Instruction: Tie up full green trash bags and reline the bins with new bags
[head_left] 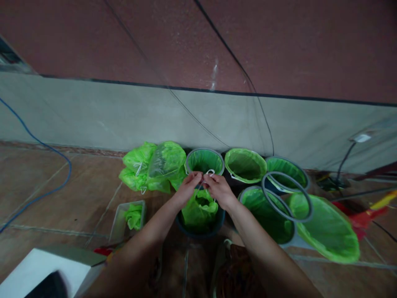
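Observation:
My left hand point(190, 185) and my right hand point(218, 190) meet over a dark bin point(198, 234) in front of me. Between their closed fingers runs a white drawstring point(211, 171), looped above the right fingers. It belongs to a green garbage bag point(198, 211) gathered inside that bin, its mouth partly drawn together. Just behind my hands stands a bin with a grey rim point(205, 150) and a green liner. Several tied green bags point(166, 163) lie to the left against the wall.
At the right are a bin with a folded-over liner point(245, 165), other lined bins, and a loose grey ring point(287, 196). A clear plastic tub point(118, 225) holds green bags. A white box point(40, 273) sits near left; a blue cable point(66, 165) crosses the floor.

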`<state>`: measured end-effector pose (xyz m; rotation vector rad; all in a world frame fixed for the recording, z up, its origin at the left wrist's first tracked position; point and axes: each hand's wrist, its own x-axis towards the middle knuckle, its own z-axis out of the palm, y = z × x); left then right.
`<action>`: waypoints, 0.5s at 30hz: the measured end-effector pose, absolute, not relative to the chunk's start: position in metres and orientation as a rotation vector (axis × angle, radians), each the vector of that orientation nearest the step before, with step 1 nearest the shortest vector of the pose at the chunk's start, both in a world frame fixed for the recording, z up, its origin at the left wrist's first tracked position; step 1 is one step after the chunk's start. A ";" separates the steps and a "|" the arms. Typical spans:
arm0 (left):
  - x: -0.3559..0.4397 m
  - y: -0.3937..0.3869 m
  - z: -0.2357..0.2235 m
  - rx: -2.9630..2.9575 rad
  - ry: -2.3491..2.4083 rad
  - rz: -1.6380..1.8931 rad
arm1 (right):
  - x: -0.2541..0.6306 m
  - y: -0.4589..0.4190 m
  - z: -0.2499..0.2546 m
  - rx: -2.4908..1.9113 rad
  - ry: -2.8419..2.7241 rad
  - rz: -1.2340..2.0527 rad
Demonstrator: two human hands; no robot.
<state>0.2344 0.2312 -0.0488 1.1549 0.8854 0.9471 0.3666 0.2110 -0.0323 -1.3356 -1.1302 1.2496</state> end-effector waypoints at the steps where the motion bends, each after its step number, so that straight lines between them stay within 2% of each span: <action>1: 0.235 0.229 -0.053 1.179 0.874 0.907 | 0.371 0.213 -0.027 -1.313 -1.065 1.278; 5: 0.236 0.223 -0.066 1.442 0.917 0.733 | 0.384 0.217 -0.014 -1.252 -0.887 1.313; 8: 0.236 0.225 -0.072 1.547 1.089 0.743 | 0.388 0.218 -0.013 -1.236 -0.847 1.287; 15: 0.242 0.230 -0.082 1.210 1.285 0.869 | 0.392 0.214 -0.010 -1.200 -0.896 1.039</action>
